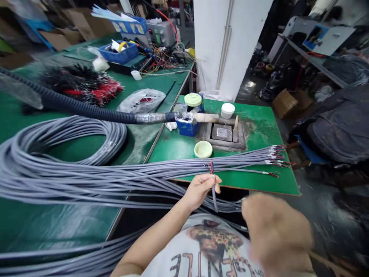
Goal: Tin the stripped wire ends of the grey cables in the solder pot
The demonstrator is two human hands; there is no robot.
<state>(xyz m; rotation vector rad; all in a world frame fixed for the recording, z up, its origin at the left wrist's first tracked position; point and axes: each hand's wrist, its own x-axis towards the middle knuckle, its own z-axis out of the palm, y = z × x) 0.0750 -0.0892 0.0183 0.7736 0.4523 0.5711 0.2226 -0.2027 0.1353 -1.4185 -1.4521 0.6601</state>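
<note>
My left hand pinches one grey cable near its end, with the stripped coloured wire tips standing up above my fingers. My right hand is close to the camera at lower right and smeared by motion, so its fingers do not show clearly. A long bundle of grey cables lies across the green table just beyond my left hand, its stripped ends fanned out to the right.
A large coil of grey cable sits at left. A black corrugated hose runs to a blue container beside a metal block. A pale green lid and two small jars stand nearby. A white pillar rises behind.
</note>
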